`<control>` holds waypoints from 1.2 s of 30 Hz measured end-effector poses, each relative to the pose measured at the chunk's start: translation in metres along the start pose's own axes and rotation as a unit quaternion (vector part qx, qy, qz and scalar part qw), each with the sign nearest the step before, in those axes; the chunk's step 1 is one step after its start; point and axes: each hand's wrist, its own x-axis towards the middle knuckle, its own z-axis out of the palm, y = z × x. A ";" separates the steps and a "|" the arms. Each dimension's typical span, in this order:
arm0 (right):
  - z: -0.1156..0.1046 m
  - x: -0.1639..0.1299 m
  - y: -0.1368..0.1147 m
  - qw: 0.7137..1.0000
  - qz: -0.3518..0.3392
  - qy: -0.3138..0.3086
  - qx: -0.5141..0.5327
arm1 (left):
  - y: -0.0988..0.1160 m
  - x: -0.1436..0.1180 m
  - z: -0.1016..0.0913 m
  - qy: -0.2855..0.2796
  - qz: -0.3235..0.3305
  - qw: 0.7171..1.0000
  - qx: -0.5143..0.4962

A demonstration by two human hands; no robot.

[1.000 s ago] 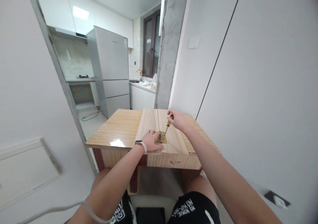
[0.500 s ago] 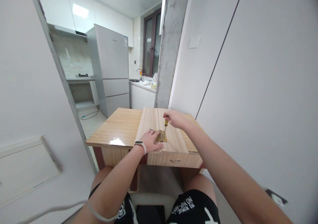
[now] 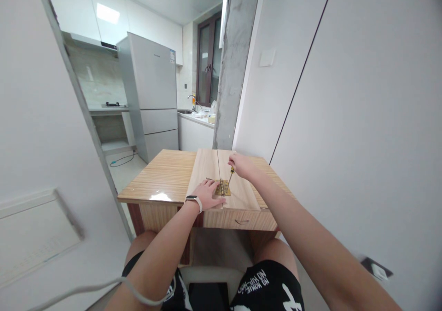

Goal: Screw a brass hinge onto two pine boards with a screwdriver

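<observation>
Two pale wooden boards (image 3: pixel 243 193) lie side by side on the desk, with a brass hinge (image 3: pixel 223 187) across the seam between them. My right hand (image 3: pixel 241 166) is closed around the handle of a screwdriver (image 3: pixel 230 176), which has a yellow and black grip. Its shaft slants down to the right leaf of the hinge; the tip is too small to make out. My left hand (image 3: pixel 207 196) lies flat with fingers apart on the left board, fingertips at the hinge's left leaf. A thin dark piece (image 3: pixel 209 179) shows beside those fingers; its kind is unclear.
The wood-grain desk (image 3: pixel 155 175) has a drawer (image 3: pixel 241 221) at its front, above my knees. A white wall (image 3: pixel 345 118) stands close on the right. Behind the desk are a grey fridge (image 3: pixel 155 76) and a sink counter (image 3: pixel 196 129). A pale cable (image 3: pixel 103 285) crosses the lower left.
The screwdriver leans more to the right, and my right hand has turned slightly around its handle. My left hand stays on the board. The whole view has shifted a little.
</observation>
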 end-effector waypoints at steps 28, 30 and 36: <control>-0.006 -0.003 0.002 0.994 -0.030 -0.068 0.078 | 0.000 -0.001 -0.001 -0.003 0.000 1.000 0.000; -0.006 -0.003 0.001 0.995 -0.023 -0.067 0.072 | 0.000 -0.001 -0.001 -0.004 -0.002 1.000 -0.001; -0.005 -0.005 -0.008 0.998 -0.036 -0.044 -0.001 | 0.001 0.000 -0.001 -0.002 -0.002 1.000 0.000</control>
